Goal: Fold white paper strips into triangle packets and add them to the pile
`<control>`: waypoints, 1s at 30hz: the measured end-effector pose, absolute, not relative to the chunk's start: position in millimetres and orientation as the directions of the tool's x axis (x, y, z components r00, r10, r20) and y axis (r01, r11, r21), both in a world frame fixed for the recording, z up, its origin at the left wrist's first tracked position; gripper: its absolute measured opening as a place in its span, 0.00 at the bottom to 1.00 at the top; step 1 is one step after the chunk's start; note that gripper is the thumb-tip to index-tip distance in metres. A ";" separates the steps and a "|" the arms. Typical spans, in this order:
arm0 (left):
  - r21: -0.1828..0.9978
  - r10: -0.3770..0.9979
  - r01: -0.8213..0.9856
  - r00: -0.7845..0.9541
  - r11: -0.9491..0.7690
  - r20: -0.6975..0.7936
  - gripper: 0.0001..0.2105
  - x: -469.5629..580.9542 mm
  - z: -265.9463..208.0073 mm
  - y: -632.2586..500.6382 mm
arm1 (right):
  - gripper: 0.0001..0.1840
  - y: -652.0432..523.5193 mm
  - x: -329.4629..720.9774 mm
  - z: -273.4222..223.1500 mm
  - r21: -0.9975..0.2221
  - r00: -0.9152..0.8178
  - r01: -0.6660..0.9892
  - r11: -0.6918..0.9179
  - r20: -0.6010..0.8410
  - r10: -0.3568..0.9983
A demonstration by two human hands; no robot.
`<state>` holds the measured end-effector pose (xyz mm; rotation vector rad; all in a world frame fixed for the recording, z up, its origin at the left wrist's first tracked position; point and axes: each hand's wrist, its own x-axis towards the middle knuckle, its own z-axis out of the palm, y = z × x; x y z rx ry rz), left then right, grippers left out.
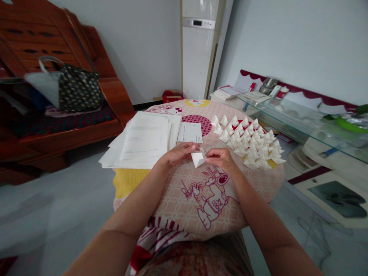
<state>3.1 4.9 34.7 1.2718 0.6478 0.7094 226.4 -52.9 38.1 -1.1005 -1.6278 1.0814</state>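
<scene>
Between my hands, above the near middle of the round table, is a small folded white paper piece (pixel 197 159) with a pointed lower end. My left hand (pixel 181 152) pinches it from the left, and my right hand (pixel 220 157) grips its right side with thumb and fingers. Just beyond them lies a white printed card (pixel 190 132). Many similar folded paper pieces (pixel 253 142) stand in rows on the right of the table. To the left is a stack of printed paper sheets (pixel 145 140).
A pink patterned cloth (pixel 178 199) covers the table. On the right runs a glass-topped stand (pixel 304 124) holding papers, cups and a green bowl (pixel 352 124). A wooden bench (pixel 115 97) with bags (pixel 80 88) is at the left. A tall white cabinet-like unit (pixel 198 57) stands behind.
</scene>
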 end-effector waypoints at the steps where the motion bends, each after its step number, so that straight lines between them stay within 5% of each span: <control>1: 0.980 0.787 -0.125 0.615 0.152 -0.044 0.24 3.6 34.9 3.9 | 0.09 -53.2 226.1 38.0 -0.951 -0.244 0.197 0.239 0.189 0.951; 10: 0.986 0.809 -0.057 0.581 0.154 -0.092 0.22 4.7 33.0 2.2 | 0.10 -52.6 223.8 35.1 -0.947 -0.241 0.247 0.207 0.147 0.959; 19: 0.999 0.798 -0.038 0.603 0.005 0.019 0.21 9.4 36.3 3.2 | 0.11 -47.4 224.5 31.9 -0.959 -0.061 0.241 0.147 0.137 0.989; 30: 0.995 0.919 -0.070 0.384 -0.074 0.095 0.14 18.0 31.8 0.5 | 0.13 -48.3 224.4 34.8 -0.960 0.104 0.176 0.216 0.236 0.966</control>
